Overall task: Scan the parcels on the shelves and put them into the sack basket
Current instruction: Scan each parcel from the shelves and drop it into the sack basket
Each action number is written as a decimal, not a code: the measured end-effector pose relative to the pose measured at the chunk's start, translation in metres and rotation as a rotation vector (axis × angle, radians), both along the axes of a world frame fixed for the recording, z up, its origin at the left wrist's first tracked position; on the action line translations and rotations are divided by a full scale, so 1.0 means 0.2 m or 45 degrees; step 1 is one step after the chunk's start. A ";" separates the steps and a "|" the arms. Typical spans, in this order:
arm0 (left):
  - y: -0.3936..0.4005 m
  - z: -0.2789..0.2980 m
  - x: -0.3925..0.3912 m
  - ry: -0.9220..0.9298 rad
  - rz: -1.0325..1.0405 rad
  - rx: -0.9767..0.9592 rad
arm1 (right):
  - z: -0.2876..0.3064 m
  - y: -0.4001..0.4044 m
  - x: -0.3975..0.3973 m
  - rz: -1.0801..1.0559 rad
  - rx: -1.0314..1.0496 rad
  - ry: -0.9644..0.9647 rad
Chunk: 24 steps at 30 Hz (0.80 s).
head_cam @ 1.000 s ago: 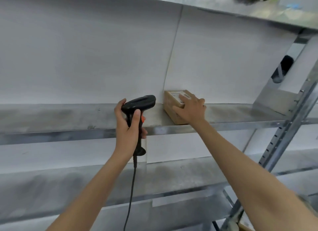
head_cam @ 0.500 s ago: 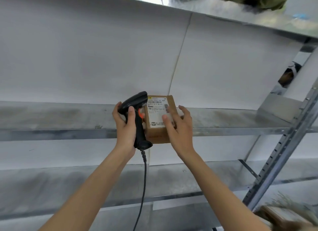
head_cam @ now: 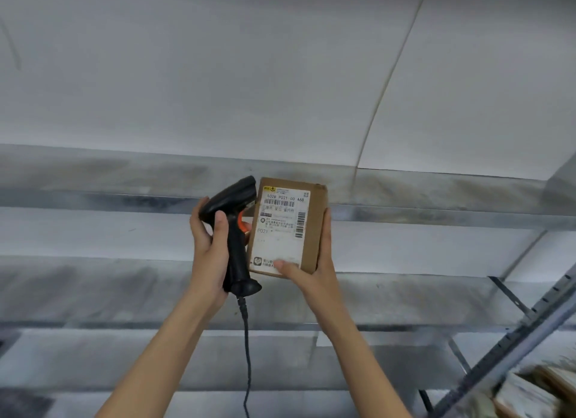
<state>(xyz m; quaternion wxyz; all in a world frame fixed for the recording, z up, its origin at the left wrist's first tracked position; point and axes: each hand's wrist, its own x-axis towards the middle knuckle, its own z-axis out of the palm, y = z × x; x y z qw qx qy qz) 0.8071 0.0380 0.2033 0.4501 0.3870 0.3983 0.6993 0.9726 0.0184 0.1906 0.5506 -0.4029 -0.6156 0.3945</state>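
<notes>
Parcel label [head_cam: 280, 227]: "5026 P021 00 A68" (below: "P021").

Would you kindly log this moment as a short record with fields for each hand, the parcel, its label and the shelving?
left hand: grips the black corded scanner, head against the parcel's label
right hand: holds the cardboard parcel by its lower right edge, thumb on the label
label: white, facing the camera, barcodes visible
shelves: grey metal, behind both hands
sack basket: not clearly in view
</notes>
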 end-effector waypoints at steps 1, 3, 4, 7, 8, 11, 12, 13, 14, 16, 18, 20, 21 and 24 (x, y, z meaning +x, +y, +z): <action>-0.03 -0.04 -0.02 0.002 0.013 -0.020 | -0.03 -0.05 -0.04 -0.026 0.010 -0.022; -0.08 -0.11 -0.05 0.009 0.028 -0.047 | -0.13 -0.14 -0.12 -0.112 0.039 -0.107; -0.11 -0.14 -0.06 0.012 0.025 -0.061 | -0.18 -0.18 -0.15 -0.153 0.051 -0.154; -0.16 -0.23 -0.10 0.018 -0.006 -0.120 | -0.28 -0.28 -0.20 -0.252 0.064 -0.229; -0.18 -0.26 -0.12 0.011 -0.018 -0.136 | -0.31 -0.29 -0.20 -0.278 0.063 -0.262; -0.22 -0.34 -0.14 0.006 -0.043 -0.183 | -0.36 -0.34 -0.21 -0.386 0.086 -0.389; -0.24 -0.35 -0.14 0.031 -0.042 -0.179 | -0.38 -0.36 -0.22 -0.427 0.099 -0.433; -0.25 -0.36 -0.14 0.073 -0.032 -0.165 | -0.40 -0.37 -0.22 -0.469 0.107 -0.472; -0.28 -0.37 -0.15 0.116 -0.023 -0.146 | -0.41 -0.39 -0.22 -0.509 0.104 -0.501; -0.33 -0.39 -0.15 0.187 -0.017 -0.095 | -0.44 -0.41 -0.20 -0.574 0.066 -0.504; -0.40 -0.39 -0.15 0.264 -0.022 0.000 | -0.45 -0.42 -0.17 -0.607 0.020 -0.441; -0.46 -0.39 -0.16 0.338 -0.070 0.077 | -0.46 -0.43 -0.14 -0.641 -0.002 -0.426; -0.49 -0.38 -0.15 0.384 -0.084 0.104 | -0.47 -0.43 -0.13 -0.657 -0.006 -0.439; -0.56 -0.40 -0.15 0.487 -0.086 0.116 | -0.48 -0.46 -0.10 -0.679 -0.018 -0.466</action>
